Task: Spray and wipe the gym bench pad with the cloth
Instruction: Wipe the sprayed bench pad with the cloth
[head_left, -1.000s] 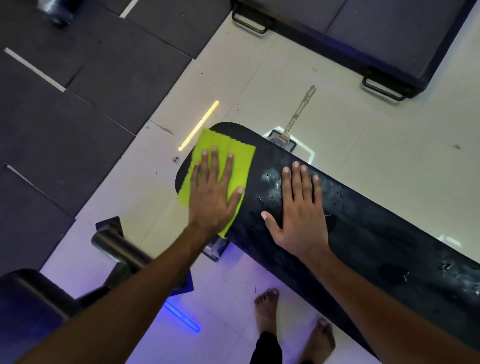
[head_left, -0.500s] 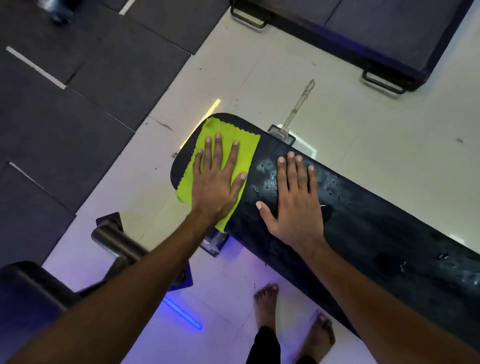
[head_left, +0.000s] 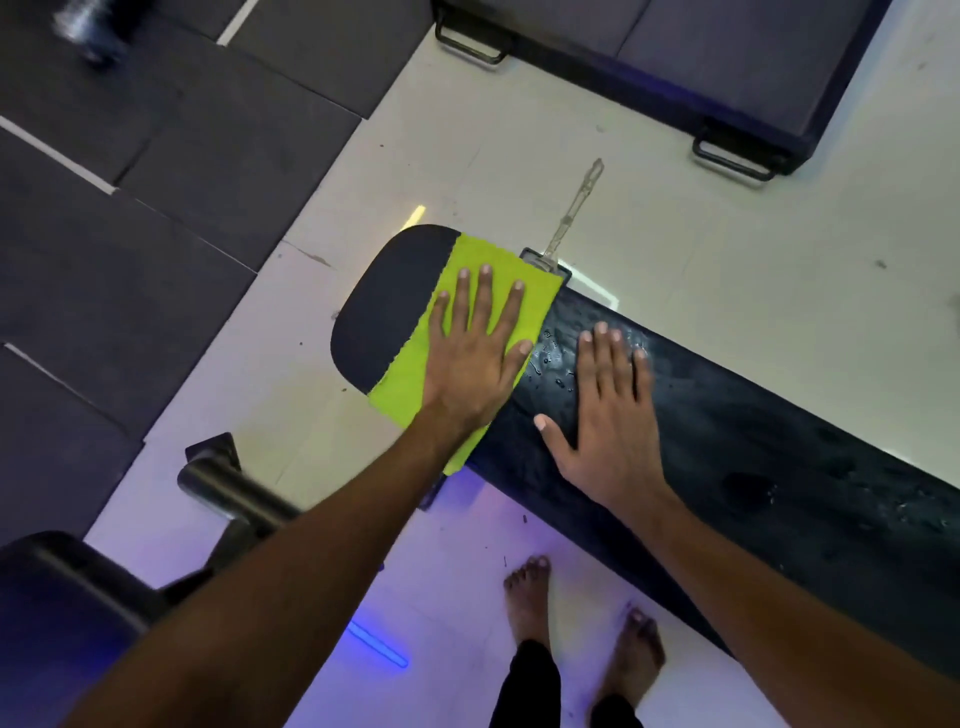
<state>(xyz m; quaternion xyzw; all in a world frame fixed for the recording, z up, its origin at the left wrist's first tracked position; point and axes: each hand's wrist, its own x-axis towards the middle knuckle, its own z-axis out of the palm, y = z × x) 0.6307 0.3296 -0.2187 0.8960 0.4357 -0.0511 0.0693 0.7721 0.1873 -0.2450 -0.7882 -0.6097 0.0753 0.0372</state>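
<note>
A long black gym bench pad (head_left: 753, 457) runs from the centre to the lower right, with wet droplets on it. A lime-green cloth (head_left: 467, 262) lies across the pad near its rounded left end, hanging over the near edge. My left hand (head_left: 475, 353) presses flat on the cloth with fingers spread. My right hand (head_left: 605, 415) rests flat on the wet pad just right of the cloth, holding nothing. The pad's end left of the cloth looks matte and dry. No spray bottle is in view.
Pale floor tiles surround the bench, with dark rubber mats (head_left: 130, 218) to the left. A black platform with metal handles (head_left: 727, 57) stands at the top right. A metal bar and padded machine part (head_left: 223, 493) sit at the lower left. My bare feet (head_left: 582, 613) stand below the pad.
My left hand has slid the cloth to the right along the pad, uncovering the rounded left end. My right hand stays flat on the pad, now closer to the cloth.
</note>
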